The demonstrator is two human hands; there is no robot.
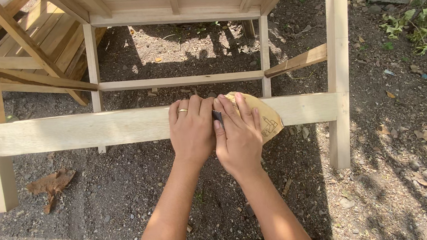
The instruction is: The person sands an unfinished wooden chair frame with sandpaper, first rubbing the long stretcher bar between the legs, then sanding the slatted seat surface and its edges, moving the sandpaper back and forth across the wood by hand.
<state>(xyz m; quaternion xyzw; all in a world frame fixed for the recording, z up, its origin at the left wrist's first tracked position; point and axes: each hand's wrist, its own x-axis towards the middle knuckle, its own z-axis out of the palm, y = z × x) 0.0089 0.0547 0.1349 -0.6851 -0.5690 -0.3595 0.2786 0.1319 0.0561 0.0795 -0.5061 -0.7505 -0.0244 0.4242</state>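
On front crosspiece [94,130] of pale wooden frame [339,45], both hands side by side, touching. Left hand [192,132]: fingers [194,106] close together, curled over top edge of crosspiece, ring on one finger. Right hand [239,138]: fingers [241,107] slightly spread, pressed flat on folded tan sandpaper sheet [265,120], pinning sheet against crosspiece face. Below frame: gravelly soil [387,187], dry leaf [50,185]. Upper right: green weeds [415,22].
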